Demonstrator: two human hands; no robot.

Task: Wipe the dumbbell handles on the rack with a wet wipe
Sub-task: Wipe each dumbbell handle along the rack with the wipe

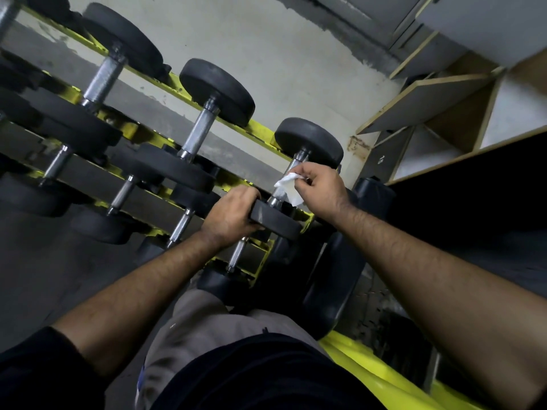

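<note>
A yellow rack (260, 130) runs in tiers away to the left of both hands, carrying black dumbbells with steel handles. Beyond and to the right of the right hand stand grey shelves (429, 99) edged in pale wood, and low on the right lies a yellow frame (364, 362).

The dumbbell (307, 140) being worked on sits at the rack's right end. Its far head lies just past the right fingers, and its near head lies under the left fingers. Two more dumbbells (217, 90) rest on the same top tier, well to the left of the hands.

The left hand (229, 214) grips the near head's rim — its fingers (247, 193) curl over the top edge, holding it.

The right hand (321, 190) pinches a white wipe (288, 187) — its fingers (302, 176) are bunched on the cloth, holding it against the handle (293, 165) between the two heads. The wipe covers the handle's middle, so that only short bright bits of steel show above and below the cloth.
</note>
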